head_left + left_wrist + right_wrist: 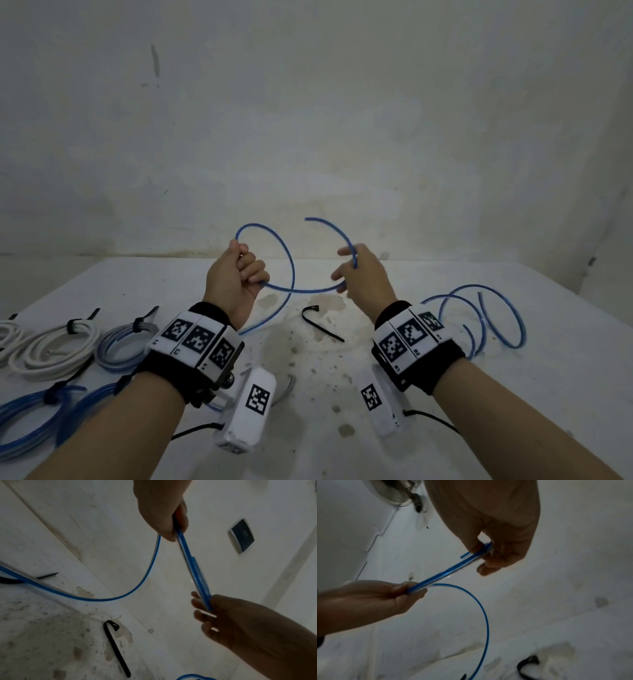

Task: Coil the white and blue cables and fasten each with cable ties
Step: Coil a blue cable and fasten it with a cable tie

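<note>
A thin blue cable (301,292) is held up above the white table between both hands. My left hand (246,270) grips it in a curled fist, with one loop rising over the knuckles. My right hand (349,274) pinches the cable near its free end, which arcs up past the fingers. In the left wrist view two strands of the blue cable (193,568) run together from the left hand (163,520) to the right hand (214,615). The right wrist view shows the right hand (489,553) pinching the cable (447,572) opposite the left hand (399,593). The cable's tail drops to the table.
A loose black cable tie (320,323) lies on the stained table (445,428) below the hands. More blue cable (479,318) lies in loose loops at the right. Tied white coils (51,346), a pale blue coil (120,342) and blue coils (34,421) sit at the left.
</note>
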